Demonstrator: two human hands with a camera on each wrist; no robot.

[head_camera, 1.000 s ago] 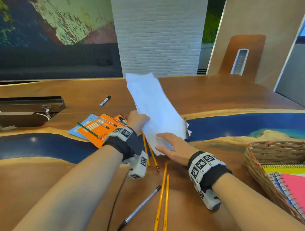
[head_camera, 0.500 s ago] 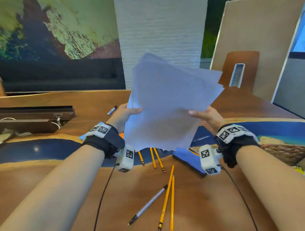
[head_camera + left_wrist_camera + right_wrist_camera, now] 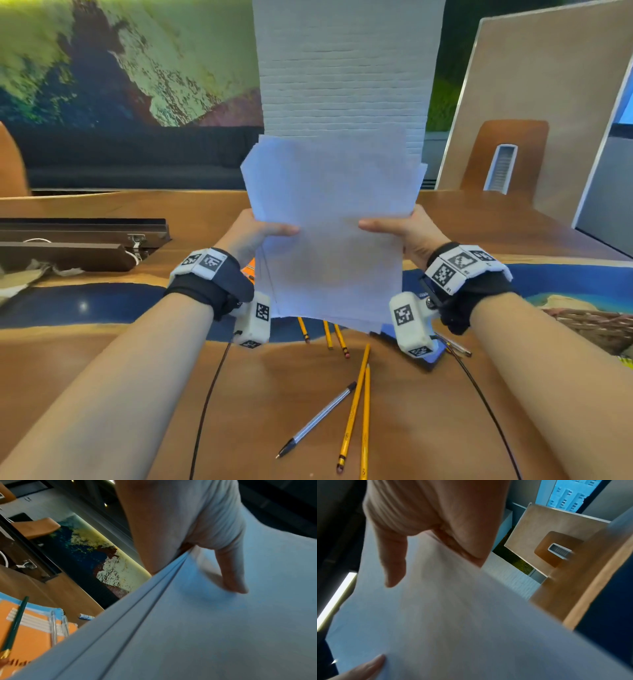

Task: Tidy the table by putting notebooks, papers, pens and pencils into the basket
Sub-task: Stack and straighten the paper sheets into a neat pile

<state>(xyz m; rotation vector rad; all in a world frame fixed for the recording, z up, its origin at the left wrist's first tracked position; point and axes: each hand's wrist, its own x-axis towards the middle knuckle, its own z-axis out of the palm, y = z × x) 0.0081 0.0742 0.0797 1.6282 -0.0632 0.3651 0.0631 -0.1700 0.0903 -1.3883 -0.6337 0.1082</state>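
I hold a stack of white papers [image 3: 334, 219] upright above the table, one hand on each side edge. My left hand [image 3: 255, 229] pinches the left edge, thumb lying on the near face [image 3: 229, 573]. My right hand [image 3: 402, 229] pinches the right edge, thumb across the sheet [image 3: 393, 561]. Under the papers lie several yellow pencils [image 3: 352, 407] and a clear pen [image 3: 317, 419]. An orange notebook [image 3: 30, 632] with a green pencil [image 3: 15, 623] and clear pens on it lies to the left. The wicker basket [image 3: 592, 325] shows at the right edge.
A blue notebook [image 3: 430, 356] and another pen [image 3: 457, 347] lie beneath my right wrist. A blue-and-white marker [image 3: 85, 616] lies farther back on the table. A dark open tray [image 3: 82, 240] sits at the far left. Cables run from both wrist cameras.
Both hands lifted the papers off the table and turned them upright; since half a second ago the hands came closer together and the sheets squared up more in front of me.
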